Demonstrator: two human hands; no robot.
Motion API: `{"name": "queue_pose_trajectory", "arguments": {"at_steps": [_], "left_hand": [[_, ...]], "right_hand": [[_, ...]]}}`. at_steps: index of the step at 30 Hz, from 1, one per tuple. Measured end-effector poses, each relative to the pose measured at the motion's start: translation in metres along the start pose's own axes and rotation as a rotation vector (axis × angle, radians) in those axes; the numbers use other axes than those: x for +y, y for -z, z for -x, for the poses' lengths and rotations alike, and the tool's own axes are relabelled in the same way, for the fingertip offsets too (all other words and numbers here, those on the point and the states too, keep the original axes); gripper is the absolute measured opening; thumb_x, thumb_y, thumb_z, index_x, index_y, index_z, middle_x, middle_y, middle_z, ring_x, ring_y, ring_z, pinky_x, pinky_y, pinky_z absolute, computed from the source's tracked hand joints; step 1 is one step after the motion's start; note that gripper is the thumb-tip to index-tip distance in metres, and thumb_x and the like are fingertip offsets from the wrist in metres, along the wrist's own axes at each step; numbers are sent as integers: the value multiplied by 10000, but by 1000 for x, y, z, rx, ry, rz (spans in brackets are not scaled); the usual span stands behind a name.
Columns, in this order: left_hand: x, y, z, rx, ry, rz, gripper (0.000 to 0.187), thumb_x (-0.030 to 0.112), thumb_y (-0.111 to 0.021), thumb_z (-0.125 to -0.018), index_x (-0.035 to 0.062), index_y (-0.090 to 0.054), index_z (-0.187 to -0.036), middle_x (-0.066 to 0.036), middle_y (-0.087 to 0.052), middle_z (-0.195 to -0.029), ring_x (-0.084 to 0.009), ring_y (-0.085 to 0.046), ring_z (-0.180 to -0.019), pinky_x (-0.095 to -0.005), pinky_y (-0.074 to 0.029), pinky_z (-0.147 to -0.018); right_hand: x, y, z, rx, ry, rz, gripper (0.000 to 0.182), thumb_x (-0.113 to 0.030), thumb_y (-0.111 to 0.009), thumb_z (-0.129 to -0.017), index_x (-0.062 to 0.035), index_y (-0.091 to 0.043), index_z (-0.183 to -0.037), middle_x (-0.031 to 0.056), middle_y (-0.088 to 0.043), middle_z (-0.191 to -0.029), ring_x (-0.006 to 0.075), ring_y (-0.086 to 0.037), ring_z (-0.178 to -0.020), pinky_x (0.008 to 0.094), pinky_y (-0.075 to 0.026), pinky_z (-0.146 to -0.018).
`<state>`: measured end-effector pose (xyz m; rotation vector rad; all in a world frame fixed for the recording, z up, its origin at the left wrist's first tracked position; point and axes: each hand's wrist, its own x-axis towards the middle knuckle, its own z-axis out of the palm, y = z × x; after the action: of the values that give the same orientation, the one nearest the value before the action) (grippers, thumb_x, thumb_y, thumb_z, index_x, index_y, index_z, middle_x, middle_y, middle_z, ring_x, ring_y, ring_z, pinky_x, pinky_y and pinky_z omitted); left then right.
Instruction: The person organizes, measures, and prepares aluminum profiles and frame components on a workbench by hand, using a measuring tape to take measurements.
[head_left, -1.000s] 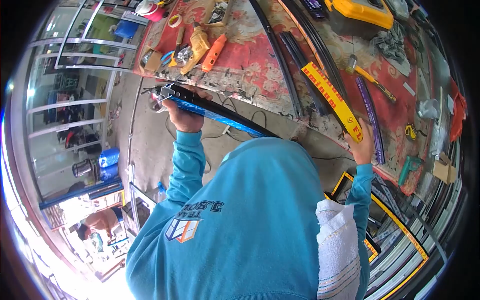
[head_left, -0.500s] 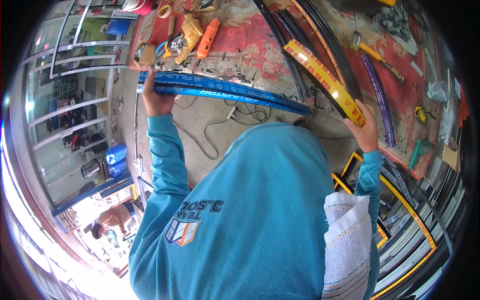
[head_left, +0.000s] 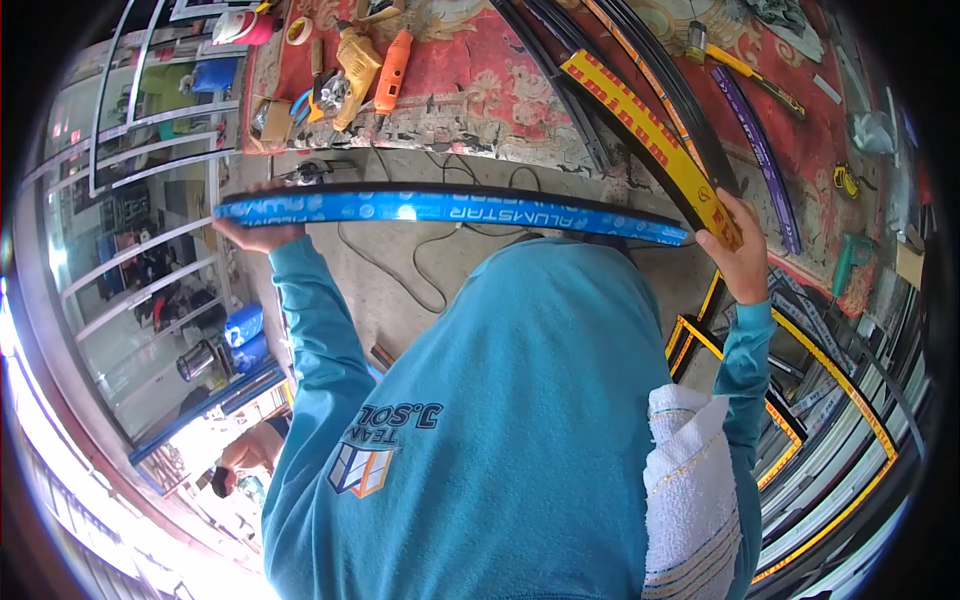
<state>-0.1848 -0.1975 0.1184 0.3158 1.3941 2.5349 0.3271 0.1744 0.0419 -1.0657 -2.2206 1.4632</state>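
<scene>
My left hand (head_left: 262, 232) is closed around the left end of a long aluminium profile (head_left: 430, 210) wrapped in blue ALUMSTAR film. The profile is held level above the floor, in front of the table edge, and its right end comes close to my right hand. My right hand (head_left: 738, 255) grips the near end of a dark profile with a yellow and red label (head_left: 640, 130), which slants over the table. Beside it lie several dark profiles (head_left: 668, 85), one with an orange strip.
On the red patterned table cover (head_left: 470, 100) lie a yellow power drill (head_left: 355, 75), an orange tool (head_left: 393, 72), a hammer (head_left: 745, 70), a purple-labelled profile (head_left: 758, 155) and a green power tool (head_left: 850, 262). Yellow-edged frames (head_left: 850, 375) stand at right. A cable (head_left: 390, 275) crosses the floor.
My left hand has drawn the blue profile back from the table edge and turned it, so its printed blue face shows. Its right end has shifted right, toward my right hand.
</scene>
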Motion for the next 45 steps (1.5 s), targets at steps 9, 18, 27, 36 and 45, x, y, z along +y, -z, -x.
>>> {"name": "queue_pose_trajectory", "arguments": {"at_steps": [9,18,27,36,45], "left_hand": [[1,35,-11,-338,-28,808,483,534,-788,-744,123,-545,-814,51,-633,-748,-104,-657,-652,-251,-588,-693],[-46,117,22,-247,-113,955,361,404,-750,-816,103,-563,-887,46,-624,-769,-110,-656,-690,-284,-587,-727],[-133,193,95,49,-141,1121,414,481,-738,-812,112,-558,-865,56,-589,-735,-77,-609,-637,-264,-583,-650],[-151,212,120,19,-216,1251,361,300,-789,-802,76,-545,-946,38,-630,-765,-88,-638,-656,-253,-587,-659],[-62,158,68,-615,-399,1603,168,136,-481,-994,-10,-553,-951,-138,-713,-754,-224,-707,-630,-349,-625,-616]], "right_hand": [[-18,7,21,29,38,-1,627,-186,-758,-817,-9,-522,-1370,113,-506,-1264,211,-531,-1165,328,-423,-1013],[-54,10,48,16,76,58,616,-169,-751,-826,0,-519,-1371,118,-501,-1290,220,-529,-1181,327,-425,-1016],[-119,10,61,-71,51,268,631,-88,-755,-790,17,-517,-1366,121,-506,-1264,220,-543,-1134,322,-428,-1007],[-154,0,61,-140,104,577,671,-56,-737,-739,21,-512,-1367,130,-526,-1247,246,-524,-1169,325,-396,-1039],[-134,-18,50,-444,-8,367,630,-62,-740,-753,45,-516,-1332,132,-525,-1187,248,-527,-1144,311,-381,-1033]]}}
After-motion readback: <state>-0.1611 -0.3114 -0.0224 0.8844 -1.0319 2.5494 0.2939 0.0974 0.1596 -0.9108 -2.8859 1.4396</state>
